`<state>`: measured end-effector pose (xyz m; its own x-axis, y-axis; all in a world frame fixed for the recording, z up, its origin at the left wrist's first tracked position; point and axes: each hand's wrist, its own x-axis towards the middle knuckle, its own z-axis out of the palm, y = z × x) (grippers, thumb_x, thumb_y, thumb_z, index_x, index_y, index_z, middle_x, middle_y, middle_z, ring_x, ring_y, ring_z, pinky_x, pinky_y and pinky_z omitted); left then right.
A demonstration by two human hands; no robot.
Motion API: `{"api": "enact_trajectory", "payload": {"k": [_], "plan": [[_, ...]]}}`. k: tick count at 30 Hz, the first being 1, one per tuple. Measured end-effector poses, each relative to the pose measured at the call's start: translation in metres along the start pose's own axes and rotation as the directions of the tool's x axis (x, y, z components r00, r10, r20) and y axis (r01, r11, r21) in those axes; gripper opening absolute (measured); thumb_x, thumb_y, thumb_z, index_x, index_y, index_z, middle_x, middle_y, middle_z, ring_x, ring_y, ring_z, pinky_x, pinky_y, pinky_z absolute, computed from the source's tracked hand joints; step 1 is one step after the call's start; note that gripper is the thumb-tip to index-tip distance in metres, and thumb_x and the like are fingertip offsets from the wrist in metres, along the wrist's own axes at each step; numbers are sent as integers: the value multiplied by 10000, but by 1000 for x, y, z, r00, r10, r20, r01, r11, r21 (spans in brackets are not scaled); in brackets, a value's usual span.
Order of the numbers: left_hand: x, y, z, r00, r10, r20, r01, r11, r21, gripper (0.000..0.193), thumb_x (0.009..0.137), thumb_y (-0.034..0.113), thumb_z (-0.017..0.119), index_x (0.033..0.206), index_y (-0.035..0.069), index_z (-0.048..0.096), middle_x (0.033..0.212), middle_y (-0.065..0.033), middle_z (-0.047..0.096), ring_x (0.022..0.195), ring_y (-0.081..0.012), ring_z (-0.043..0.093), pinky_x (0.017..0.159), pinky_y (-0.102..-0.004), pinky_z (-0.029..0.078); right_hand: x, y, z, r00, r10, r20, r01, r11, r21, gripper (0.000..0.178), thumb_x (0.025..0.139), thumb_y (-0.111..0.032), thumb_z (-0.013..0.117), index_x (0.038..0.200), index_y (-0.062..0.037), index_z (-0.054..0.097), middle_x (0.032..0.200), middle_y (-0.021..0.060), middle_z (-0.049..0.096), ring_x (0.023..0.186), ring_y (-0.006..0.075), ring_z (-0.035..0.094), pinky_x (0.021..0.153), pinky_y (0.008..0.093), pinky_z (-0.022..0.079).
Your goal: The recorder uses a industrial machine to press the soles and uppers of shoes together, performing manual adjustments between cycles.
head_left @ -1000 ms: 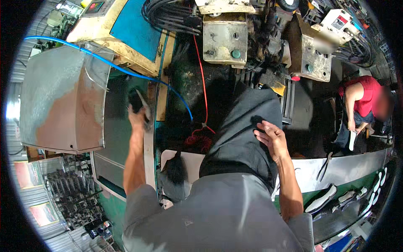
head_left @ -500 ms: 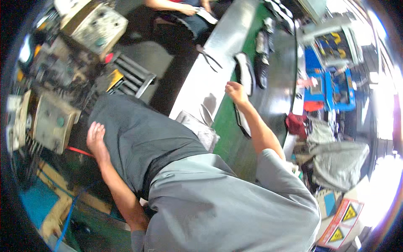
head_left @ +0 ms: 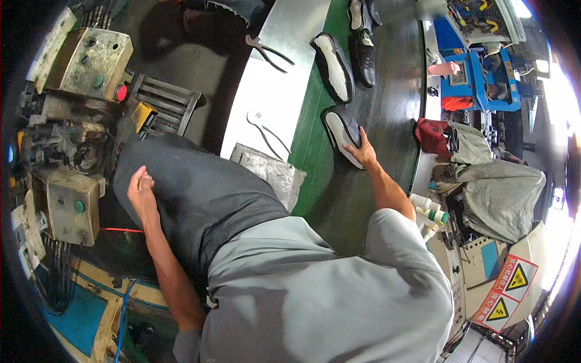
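Observation:
My right hand grips the heel or toe end of a dark shoe, thumb on its pale sole and fingers along its far side. The shoe lies tilted on the conveyor belt, sole toward me. Beyond it, another shoe lies with its white sole showing. Beside that stands a black shoe, upper side up. Above my dark-covered thigh, my left hand holds nothing; its fingers are loosely curled but apart.
Two pairs of pliers, one far and one nearer, lie on the metal ledge. A patterned cloth pad sits at its near end. Machinery with a red button stands left; a blue machine stands beyond the belt.
My right hand, a loose fist above the belt before, is now down on the shoe. My left fingers have curled more. The whole view has shifted, and the co-worker's hands have left it.

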<state>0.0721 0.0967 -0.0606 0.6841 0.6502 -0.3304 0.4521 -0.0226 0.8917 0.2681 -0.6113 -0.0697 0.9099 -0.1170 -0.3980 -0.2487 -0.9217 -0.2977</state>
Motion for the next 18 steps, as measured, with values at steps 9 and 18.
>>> {"api": "enact_trajectory", "payload": {"k": [9,18], "plan": [[-57,95,139,873,211,440,-108,963,-247,528,1049,133,717,1541,11,568,1325,-168,707,1165,-211,706,1025,-331,562,-49,-146,37,977,2,214,-190,470,862,768,963,-325,863,1549,14,503,1325,150,711,1161,247,690,1010,400,564],[-72,130,113,943,315,105,-252,886,-390,595,1052,293,728,1515,-37,553,1344,-152,698,1214,-217,653,1045,-356,519,-148,-433,65,841,-494,221,-89,275,957,701,974,-317,855,1485,45,540,1298,139,698,1160,208,671,1018,371,556]]}}
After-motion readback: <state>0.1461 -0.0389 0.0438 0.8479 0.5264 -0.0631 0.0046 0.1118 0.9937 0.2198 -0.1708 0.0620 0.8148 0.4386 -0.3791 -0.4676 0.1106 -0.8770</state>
